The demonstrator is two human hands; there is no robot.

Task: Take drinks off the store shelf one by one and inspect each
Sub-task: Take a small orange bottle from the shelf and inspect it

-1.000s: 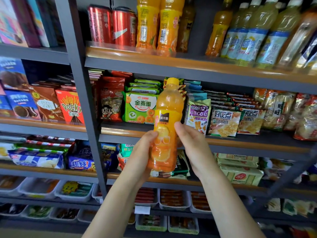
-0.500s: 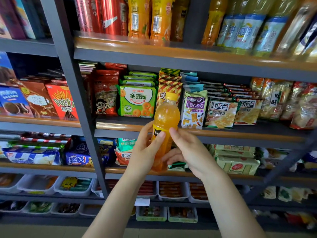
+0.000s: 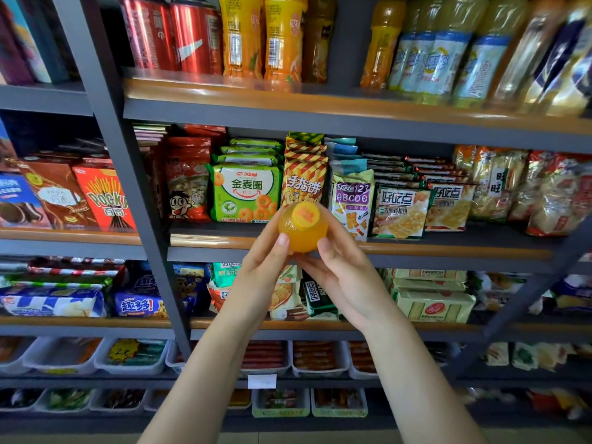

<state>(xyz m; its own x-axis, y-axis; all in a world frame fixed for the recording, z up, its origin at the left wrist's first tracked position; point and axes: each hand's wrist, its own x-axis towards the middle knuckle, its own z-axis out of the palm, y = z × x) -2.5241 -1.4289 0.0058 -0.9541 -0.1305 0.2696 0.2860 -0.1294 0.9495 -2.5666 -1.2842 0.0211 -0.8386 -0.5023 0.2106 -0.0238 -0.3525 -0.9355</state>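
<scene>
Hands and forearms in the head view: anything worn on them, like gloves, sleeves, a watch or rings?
Nothing worn shows. The left hand and right hand are bare, no gloves, and no rings on the visible fingers. Both forearms are uncovered down to the bottom edge of the frame: no sleeve, watch or wristband. Fingernails are short and unpainted.

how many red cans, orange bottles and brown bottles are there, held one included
red cans: 2
shelf orange bottles: 3
brown bottle: 1
held orange bottle: 1
total: 7
</scene>
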